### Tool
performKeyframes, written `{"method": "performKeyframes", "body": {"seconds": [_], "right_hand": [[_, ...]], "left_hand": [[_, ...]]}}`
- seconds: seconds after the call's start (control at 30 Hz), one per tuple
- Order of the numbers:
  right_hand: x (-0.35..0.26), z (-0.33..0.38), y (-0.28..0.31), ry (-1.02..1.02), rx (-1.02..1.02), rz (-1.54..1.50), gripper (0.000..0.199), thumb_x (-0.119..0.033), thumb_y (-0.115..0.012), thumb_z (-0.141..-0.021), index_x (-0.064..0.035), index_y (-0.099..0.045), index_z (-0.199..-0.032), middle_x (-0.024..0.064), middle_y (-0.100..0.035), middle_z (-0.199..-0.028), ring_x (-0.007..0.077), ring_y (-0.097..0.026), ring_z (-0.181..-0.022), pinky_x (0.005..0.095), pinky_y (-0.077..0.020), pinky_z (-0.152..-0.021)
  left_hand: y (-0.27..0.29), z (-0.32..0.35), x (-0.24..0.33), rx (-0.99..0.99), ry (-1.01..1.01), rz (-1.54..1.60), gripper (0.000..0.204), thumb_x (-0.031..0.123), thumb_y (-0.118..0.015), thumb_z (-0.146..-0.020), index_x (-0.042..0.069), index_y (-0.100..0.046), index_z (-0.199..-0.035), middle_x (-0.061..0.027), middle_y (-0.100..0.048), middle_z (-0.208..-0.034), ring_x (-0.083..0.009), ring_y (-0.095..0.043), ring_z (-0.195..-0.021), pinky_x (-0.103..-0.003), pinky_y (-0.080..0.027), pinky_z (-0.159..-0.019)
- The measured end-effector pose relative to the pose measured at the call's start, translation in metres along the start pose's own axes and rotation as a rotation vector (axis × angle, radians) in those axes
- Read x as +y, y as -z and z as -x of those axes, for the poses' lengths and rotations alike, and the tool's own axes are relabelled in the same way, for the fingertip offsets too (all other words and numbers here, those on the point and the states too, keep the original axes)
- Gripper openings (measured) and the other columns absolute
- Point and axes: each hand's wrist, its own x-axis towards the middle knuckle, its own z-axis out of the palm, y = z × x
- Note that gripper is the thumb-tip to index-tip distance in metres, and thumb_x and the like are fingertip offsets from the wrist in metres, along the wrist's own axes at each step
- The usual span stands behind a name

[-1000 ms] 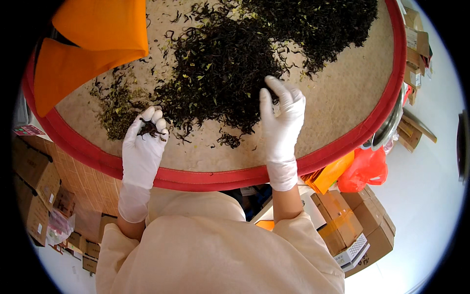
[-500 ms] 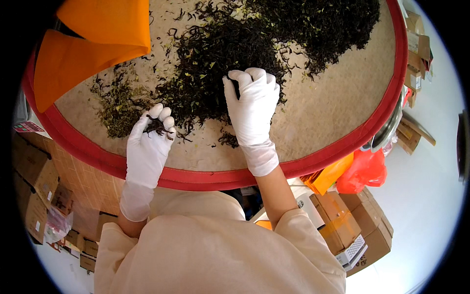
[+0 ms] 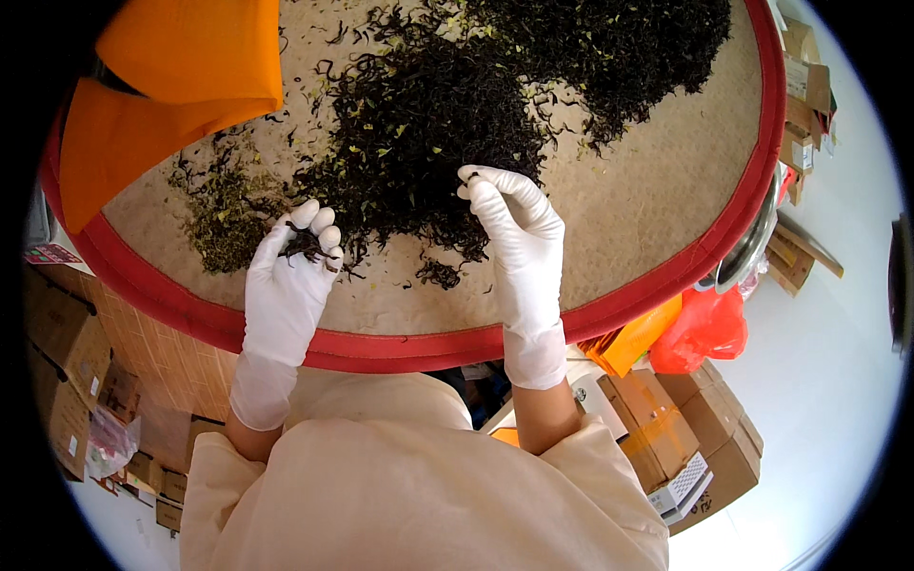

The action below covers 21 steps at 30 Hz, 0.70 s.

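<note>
Both my hands wear white gloves over a round tray with a red cloth rim (image 3: 400, 350). My left hand (image 3: 290, 271) is turned palm up near the tray's front edge, its fingers curled around a small bunch of dark, twisted dried tea leaves (image 3: 303, 245). My right hand (image 3: 524, 228) is closed in a pinch at the near right edge of the main tea leaf pile (image 3: 419, 124). Whatever sits between its fingertips is too small to make out. Left of the pile lies a smaller, greenish-brown heap of leaf bits and stems (image 3: 224, 224).
Another dark leaf heap (image 3: 657, 67) lies at the far right of the tray. Orange sheet material (image 3: 190, 57) covers the tray's far left. Beyond the rim are a red plastic bag (image 3: 700, 328), cardboard boxes (image 3: 657, 419) on the right and more boxes (image 3: 71, 347) on the left.
My right hand has drawn back toward me and slightly right, out of the main pile, its fingers now pinched and pointing left. My left hand stays put with its tea leaves.
</note>
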Motion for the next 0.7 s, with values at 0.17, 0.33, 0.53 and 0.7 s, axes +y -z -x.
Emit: {"method": "performKeyframes", "body": {"seconds": [0.17,0.33,0.53,0.7], "right_hand": [[-0.002,0.005,0.012,-0.047,0.015,0.005,0.014,-0.011,-0.062,-0.095,-0.0021,-0.069,-0.103,0.0053,-0.07,-0.103,0.0098,-0.062,-0.09,0.0239,-0.0484,-0.083],[-0.004,0.016,0.01,-0.034,-0.088,0.055,0.012,-0.01,-0.061,-0.095,-0.0043,-0.069,-0.101,0.0048,-0.068,-0.104,0.009,-0.06,-0.088,0.0235,-0.0485,-0.078],[0.008,0.044,-0.021,0.51,-0.335,0.761,0.028,-0.01,-0.072,-0.078,-0.0109,-0.066,-0.106,0.0063,-0.059,-0.081,0.0282,-0.058,-0.077,0.0404,-0.0468,-0.069],[0.014,0.035,-0.007,0.529,-0.191,0.795,0.026,-0.007,-0.069,-0.08,-0.0099,-0.066,-0.105,0.007,-0.06,-0.081,0.0274,-0.058,-0.079,0.0392,-0.0467,-0.071]], "left_hand": [[-0.003,0.0,-0.002,-0.037,0.016,0.002,0.032,0.018,-0.05,-0.098,-0.002,-0.058,-0.122,-0.0153,-0.063,-0.112,-0.0234,-0.06,-0.094,-0.035,-0.05,-0.085],[-0.006,-0.005,-0.009,-0.056,0.068,-0.037,0.03,0.017,-0.052,-0.098,0.0,-0.059,-0.121,-0.0142,-0.064,-0.114,-0.0224,-0.062,-0.097,-0.035,-0.05,-0.087],[-0.016,-0.005,-0.026,-0.032,0.092,-0.176,0.035,0.026,-0.048,-0.1,-0.001,-0.06,-0.119,-0.0143,-0.064,-0.112,-0.023,-0.061,-0.101,-0.035,-0.047,-0.091],[-0.013,-0.005,-0.025,-0.072,0.143,-0.113,0.034,0.025,-0.048,-0.1,-0.001,-0.06,-0.118,-0.0147,-0.064,-0.111,-0.0222,-0.061,-0.098,-0.035,-0.048,-0.086]]}}
